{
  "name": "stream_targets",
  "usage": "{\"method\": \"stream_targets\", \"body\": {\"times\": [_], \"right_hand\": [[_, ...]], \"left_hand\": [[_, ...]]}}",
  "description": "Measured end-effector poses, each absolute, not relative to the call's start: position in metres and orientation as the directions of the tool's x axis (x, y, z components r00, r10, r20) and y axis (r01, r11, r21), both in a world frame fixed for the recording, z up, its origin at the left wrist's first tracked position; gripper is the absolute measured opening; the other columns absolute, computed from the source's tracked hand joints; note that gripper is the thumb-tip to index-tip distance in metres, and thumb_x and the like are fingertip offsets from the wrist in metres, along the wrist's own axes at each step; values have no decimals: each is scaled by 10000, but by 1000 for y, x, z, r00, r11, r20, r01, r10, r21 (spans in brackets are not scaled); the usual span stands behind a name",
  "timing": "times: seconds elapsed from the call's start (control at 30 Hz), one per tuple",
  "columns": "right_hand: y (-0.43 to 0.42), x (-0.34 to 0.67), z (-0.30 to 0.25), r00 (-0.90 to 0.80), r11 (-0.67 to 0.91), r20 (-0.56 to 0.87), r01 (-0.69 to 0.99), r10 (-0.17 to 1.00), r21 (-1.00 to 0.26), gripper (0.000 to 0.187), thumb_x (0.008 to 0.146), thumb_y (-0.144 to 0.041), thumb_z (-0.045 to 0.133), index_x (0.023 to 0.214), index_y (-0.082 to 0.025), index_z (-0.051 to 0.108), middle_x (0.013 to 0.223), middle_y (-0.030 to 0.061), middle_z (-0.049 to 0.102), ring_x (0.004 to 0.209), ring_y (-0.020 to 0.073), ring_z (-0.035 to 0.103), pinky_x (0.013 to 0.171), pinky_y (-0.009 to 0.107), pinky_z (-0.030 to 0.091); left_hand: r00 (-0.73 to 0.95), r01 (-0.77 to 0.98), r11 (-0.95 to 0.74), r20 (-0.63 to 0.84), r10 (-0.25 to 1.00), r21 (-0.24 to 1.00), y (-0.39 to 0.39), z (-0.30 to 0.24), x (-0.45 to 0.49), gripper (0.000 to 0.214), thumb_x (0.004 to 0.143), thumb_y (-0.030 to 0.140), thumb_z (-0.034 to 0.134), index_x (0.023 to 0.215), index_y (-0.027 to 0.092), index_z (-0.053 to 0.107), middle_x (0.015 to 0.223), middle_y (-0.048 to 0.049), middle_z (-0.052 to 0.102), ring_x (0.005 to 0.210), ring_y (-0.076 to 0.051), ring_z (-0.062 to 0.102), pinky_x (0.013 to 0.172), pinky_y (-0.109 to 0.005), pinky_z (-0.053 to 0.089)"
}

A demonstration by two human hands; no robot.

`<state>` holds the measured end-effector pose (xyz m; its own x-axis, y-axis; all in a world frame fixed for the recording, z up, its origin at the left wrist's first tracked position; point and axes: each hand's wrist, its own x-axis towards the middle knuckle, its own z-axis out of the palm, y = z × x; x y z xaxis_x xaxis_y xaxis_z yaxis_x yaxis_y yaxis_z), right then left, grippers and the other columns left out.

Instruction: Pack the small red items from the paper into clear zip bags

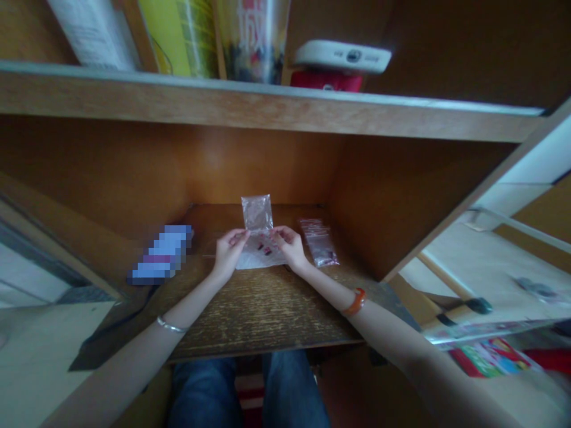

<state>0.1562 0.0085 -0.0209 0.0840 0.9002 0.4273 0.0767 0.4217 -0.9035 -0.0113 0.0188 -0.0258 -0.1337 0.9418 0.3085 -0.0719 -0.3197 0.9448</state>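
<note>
Head view, seated at a wooden counter (259, 315) under a shelf (267, 107).

- Clear bag (257, 235): at the counter's middle, toward the far edge. The lower part lies on the wood and the upper part stands up, so the long axis runs away from the person. Small red pieces (264, 248) show inside, low down.
- Left hand (229, 252): fingers closed on the bag's left edge.
- Right hand (289, 246): fingers closed on the bag's right edge.
- Key relation: the bag sits directly between the two hands, both touching it, neither nearer. The free top lies beyond the fingertips.
- Second bag (319, 241): flat on the counter just right of the right hand, not touching it.
- Blurred blue object (160, 260): near the left edge, well apart from the left hand.
</note>
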Motion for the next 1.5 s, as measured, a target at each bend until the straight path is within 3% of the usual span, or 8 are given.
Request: {"method": "stream_targets", "body": {"times": [0.23, 0.6, 0.8, 1.17, 1.5], "right_hand": [[7, 155, -21, 77, 387, 387, 22, 919, -922, 219, 782, -402, 616, 814, -185, 626, 760, 17, 643, 674, 140, 585, 665, 275, 467], [11, 156, -23, 134, 428, 441, 111, 888, -897, 252, 800, -441, 600, 812, -191, 637, 806, 38, 647, 732, 156, 590, 735, 317, 481], [9, 155, -21, 98, 426, 437, 118, 894, -897, 233, 792, -416, 605, 803, -186, 637, 844, 43, 638, 674, 130, 578, 615, 261, 480], [11, 156, -21, 121, 442, 455, 122, 882, -889, 234, 794, -422, 593, 795, -189, 609, 774, 27, 622, 645, 129, 554, 604, 264, 460], [12, 156, -25, 100, 452, 464, 127, 880, -883, 217, 786, -411, 629, 792, -195, 649, 845, 46, 643, 745, 156, 602, 691, 302, 480]], "left_hand": [[-148, -43, -347, 337, 930, 937, 22, -31, -13, 357, 647, 469, 744, 795, 152, 675, 730, -30, 650, 643, -145, 571, 607, -253, 451], [-133, 5, -360, 358, 924, 933, 21, -30, -14, 344, 660, 454, 735, 795, 144, 672, 801, -60, 672, 742, -174, 608, 673, -270, 467], [-173, 32, -385, 385, 907, 922, 21, -28, -15, 327, 662, 447, 729, 773, 147, 662, 765, -39, 645, 675, -147, 578, 649, -256, 453], [-115, 37, -380, 381, 917, 924, 19, -27, -12, 327, 675, 452, 723, 794, 152, 673, 776, -45, 656, 683, -155, 587, 639, -258, 450], [-76, 88, -409, 416, 906, 908, 20, -29, -17, 303, 697, 442, 712, 802, 159, 677, 805, -48, 644, 738, -168, 587, 682, -263, 449]]}}
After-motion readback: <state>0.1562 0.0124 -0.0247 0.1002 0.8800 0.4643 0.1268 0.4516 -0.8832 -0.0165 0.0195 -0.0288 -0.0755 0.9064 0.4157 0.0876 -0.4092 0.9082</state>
